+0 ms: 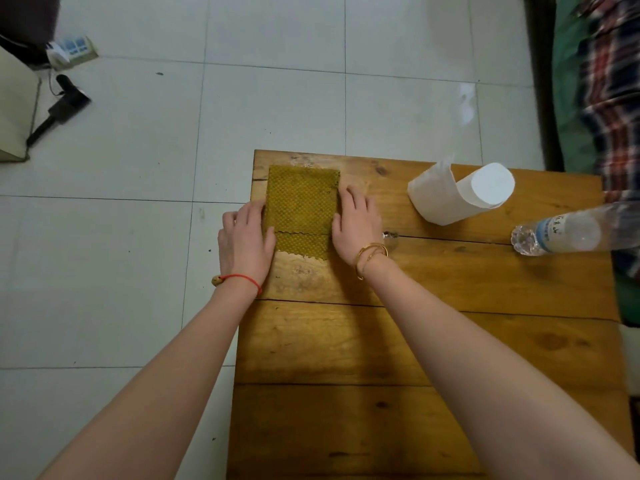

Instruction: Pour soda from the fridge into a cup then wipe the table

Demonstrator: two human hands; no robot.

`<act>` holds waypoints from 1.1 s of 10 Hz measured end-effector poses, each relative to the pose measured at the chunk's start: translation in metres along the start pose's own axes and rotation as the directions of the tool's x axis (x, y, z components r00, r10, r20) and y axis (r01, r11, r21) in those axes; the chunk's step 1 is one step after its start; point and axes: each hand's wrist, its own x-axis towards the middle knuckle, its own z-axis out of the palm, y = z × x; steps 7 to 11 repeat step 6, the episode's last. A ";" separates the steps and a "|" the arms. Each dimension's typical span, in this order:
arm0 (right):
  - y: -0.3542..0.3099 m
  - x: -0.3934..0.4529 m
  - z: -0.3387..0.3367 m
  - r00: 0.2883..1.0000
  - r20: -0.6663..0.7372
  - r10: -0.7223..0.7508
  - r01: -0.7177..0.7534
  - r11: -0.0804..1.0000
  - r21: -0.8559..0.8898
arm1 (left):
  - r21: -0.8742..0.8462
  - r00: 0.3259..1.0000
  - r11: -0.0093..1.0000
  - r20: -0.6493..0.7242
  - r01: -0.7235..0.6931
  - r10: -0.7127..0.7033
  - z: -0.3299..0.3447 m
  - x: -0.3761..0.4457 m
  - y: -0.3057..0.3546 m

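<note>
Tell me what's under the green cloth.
The cloth lies flat on the wooden table, folded so a lower layer shows at its near edge. The left hand and right hand rest on its sides. The wood beneath is covered, so any spill there stays unseen.

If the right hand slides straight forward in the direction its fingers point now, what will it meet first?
Probably nothing on the table. The right hand rests on the right edge of the green cloth, with its fingers pointing at the table's far edge. The paper roll stands well to its right, seemingly outside that line.
</note>
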 end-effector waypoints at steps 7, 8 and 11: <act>0.030 -0.147 -0.094 0.975 -0.094 -0.202 0.198 0.979 -0.049 | 0.079 0.990 0.988 -0.036 -0.131 0.134 -0.102 -0.132 0.030; 0.030 -0.147 -0.094 0.975 -0.094 -0.202 0.198 0.979 -0.049 | 0.079 0.990 0.988 -0.036 -0.131 0.134 -0.102 -0.132 0.030; 0.030 -0.147 -0.094 0.975 -0.094 -0.202 0.198 0.979 -0.049 | 0.079 0.990 0.988 -0.036 -0.131 0.134 -0.102 -0.132 0.030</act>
